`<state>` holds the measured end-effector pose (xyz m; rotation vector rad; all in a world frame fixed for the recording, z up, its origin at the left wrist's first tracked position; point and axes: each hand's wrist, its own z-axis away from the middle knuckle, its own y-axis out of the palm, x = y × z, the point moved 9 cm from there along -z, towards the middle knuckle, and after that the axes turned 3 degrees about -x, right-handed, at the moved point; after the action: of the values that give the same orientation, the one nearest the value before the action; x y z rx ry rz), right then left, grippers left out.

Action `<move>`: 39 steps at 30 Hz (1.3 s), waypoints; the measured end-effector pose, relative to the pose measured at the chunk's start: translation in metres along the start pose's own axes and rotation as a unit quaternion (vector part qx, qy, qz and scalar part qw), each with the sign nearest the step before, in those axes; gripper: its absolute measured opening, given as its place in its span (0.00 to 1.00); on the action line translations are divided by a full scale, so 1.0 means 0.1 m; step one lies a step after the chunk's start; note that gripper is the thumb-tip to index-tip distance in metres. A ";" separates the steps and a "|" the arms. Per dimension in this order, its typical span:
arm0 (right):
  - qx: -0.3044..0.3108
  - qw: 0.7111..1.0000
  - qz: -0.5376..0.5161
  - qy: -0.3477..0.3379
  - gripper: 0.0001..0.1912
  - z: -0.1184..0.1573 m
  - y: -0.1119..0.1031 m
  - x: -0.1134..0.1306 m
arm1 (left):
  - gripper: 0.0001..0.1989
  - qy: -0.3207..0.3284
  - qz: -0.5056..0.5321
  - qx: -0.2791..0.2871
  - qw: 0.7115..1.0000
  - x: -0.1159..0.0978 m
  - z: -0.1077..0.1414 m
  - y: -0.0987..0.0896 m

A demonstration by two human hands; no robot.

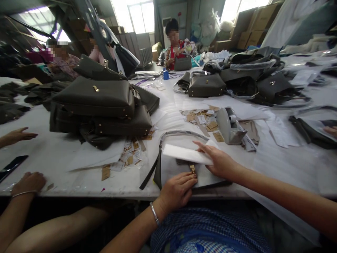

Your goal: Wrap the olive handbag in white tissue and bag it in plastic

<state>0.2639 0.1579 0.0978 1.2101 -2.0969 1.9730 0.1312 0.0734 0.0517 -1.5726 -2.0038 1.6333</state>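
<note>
A dark handbag [157,172] lies at the table's near edge, its front mostly covered by pale sheet material, its wrapped handle [181,133] arching away from me. My left hand [179,188], with a silver bangle at the wrist, rests on the bag's lower front, fingertips pressed at the gold clasp [192,169]. Above the bag my right hand [219,160] grips a folded white sheet [185,154] by its right end. The sheet slants across the upper front of the bag and hides part of it.
Stacked dark handbags [94,98] stand at left; more bags [206,85] lie at back right. A grey tape dispenser [229,126] sits beyond my right hand among loose tags [200,117]. Another person's hands [30,182] and a phone [12,167] are at far left. A person [175,49] sits opposite.
</note>
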 end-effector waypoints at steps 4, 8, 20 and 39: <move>0.065 0.998 -0.010 -0.023 0.52 -0.04 0.31 0.15 | 0.22 -0.004 -0.006 0.003 1.000 -0.01 0.00 0.00; 0.138 0.988 0.065 -0.028 0.52 -0.04 0.59 0.17 | 0.23 -0.013 -0.019 0.013 1.000 -0.01 0.00 -0.01; 0.131 0.986 0.068 -0.073 0.36 -0.05 0.35 0.30 | 0.22 -0.002 -0.013 -0.007 1.000 -0.03 -0.01 -0.04; 0.194 0.946 0.105 -0.235 0.34 0.35 0.46 0.16 | 0.26 -0.066 -0.063 0.024 0.996 0.06 0.08 0.06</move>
<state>0.2451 0.1147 0.0605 1.7408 -2.1676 2.4903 0.1272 0.0723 0.0407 -1.3251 -2.0628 1.7636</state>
